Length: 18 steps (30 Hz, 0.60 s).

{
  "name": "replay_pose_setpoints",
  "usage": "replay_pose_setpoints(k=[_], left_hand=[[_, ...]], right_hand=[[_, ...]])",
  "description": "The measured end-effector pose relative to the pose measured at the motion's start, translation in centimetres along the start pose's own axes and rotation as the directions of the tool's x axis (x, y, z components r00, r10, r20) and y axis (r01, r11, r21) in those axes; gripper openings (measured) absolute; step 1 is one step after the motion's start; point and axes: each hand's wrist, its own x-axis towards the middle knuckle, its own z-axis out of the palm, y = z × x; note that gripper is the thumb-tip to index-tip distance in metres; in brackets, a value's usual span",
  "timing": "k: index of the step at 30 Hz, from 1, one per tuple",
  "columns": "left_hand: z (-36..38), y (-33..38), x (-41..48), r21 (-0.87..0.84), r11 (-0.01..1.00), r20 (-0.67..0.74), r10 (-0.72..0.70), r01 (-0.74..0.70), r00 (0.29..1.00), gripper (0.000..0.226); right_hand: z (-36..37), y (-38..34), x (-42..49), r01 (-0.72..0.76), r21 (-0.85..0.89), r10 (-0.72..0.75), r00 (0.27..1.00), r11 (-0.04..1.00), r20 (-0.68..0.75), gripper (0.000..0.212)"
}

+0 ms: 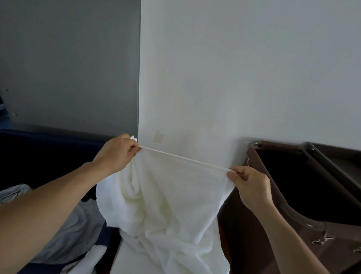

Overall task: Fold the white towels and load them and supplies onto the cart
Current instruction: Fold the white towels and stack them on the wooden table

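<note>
Towel (166,200), white and creased, hung slack before the wall (243,77), its hemmed top edge taut between the left hand (114,153) and right hand (251,184). I saw curled fingers pinching each corner, just left of the brown cart (339,240).

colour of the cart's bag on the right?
Dark brown, with a grey rounded frame, clearest in the head view: cart bag.

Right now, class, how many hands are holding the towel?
2. The left hand pinches the towel at its upper left corner; the right hand pinches the upper right corner, beside the cart. No other hand shows.
</note>
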Motion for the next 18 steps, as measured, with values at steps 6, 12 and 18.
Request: replay_pose_setpoints(k=[6,12,18], left_hand=[[-1.6,-3.6,2.4,-0.325,0.868,-0.118,-0.431,0.376,0.894,0.036],[-2.0,-6.6,3.0,-0.451,0.706,-0.147,-0.662,0.546,0.735,0.032],[3.9,2.8,-0.2,-0.433,0.816,0.046,-0.405,0.383,0.913,0.042]], right_hand=[[-3.9,3.5,2.5,-0.433,0.406,0.540,0.817,0.805,-0.200,0.006],[-3.6,5.8,1.8,-0.545,0.348,0.632,0.742,0.763,-0.223,0.005],[2.9,1.1,-0.5,-0.414,0.073,0.410,0.910,0.908,0.054,0.021]])
